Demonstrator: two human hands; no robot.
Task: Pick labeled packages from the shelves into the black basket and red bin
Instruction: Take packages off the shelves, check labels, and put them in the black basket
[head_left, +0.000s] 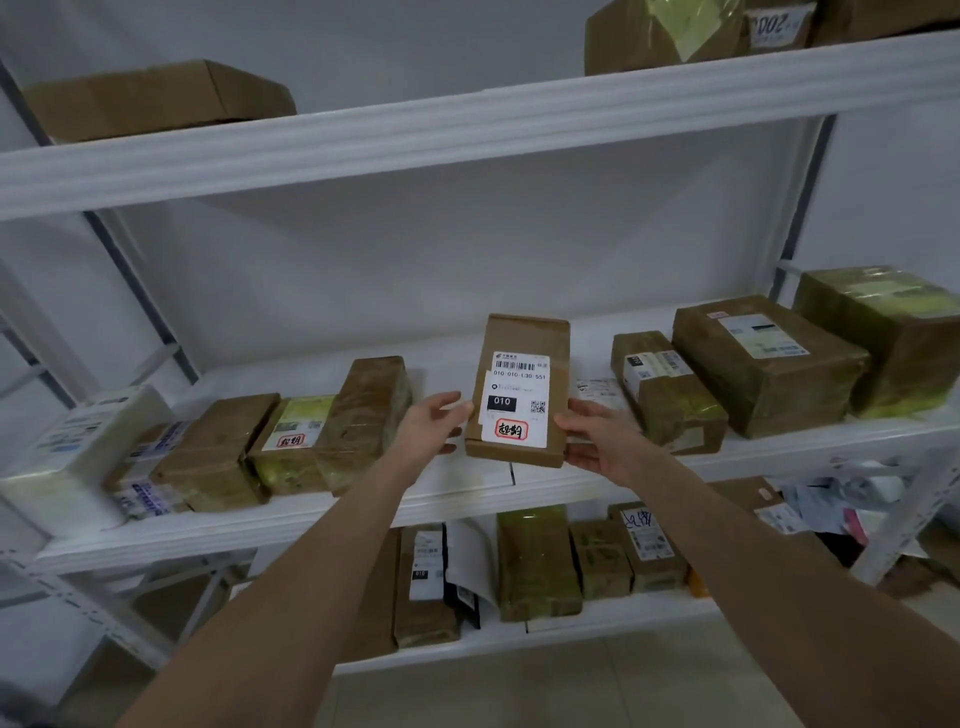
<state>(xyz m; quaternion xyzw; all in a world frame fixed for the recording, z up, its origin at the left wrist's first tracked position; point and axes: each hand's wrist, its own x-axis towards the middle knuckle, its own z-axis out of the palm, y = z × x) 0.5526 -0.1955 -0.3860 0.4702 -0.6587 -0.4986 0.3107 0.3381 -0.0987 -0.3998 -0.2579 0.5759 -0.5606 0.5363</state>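
Note:
A flat brown cardboard package (524, 332) with a white label marked 010 and a red-circled stamp is held upright over the middle shelf (467, 499). My left hand (431, 423) grips its lower left edge. My right hand (597, 436) grips its lower right edge and underside. Other taped brown packages lie on the same shelf to the left (363, 415) and to the right (670, 389). The black basket and red bin are out of view.
White metal shelving fills the view. The top shelf (467, 130) carries cardboard boxes at left (156, 98) and right (665, 36). The bottom shelf holds several packages (537, 561). A tiled floor (571, 680) lies below. A white foam box (78, 452) sits far left.

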